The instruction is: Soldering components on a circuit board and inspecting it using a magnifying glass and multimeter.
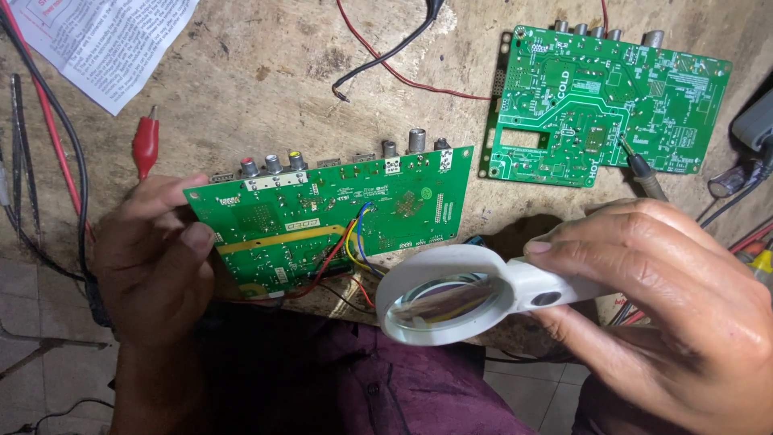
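L hand (157, 258) grips green circuit board (330, 213) by its left edge, thumb on top face, fingers curled under; board tilted up off the wooden bench (266, 72). R hand (668, 298) closed round handle of white magnifying glass (439, 294), thumb along top. Lens sits just below board's lower right corner, near the coloured wires (354, 250), not over the board yet.

To inspect well, imo: keep board steady, bring lens over solder side, hold it level, avoid shading the traces.

Second green board (604, 105) lies flat further right w/ a probe (644, 169) resting on it; red croc clip (146, 145) left of L hand.
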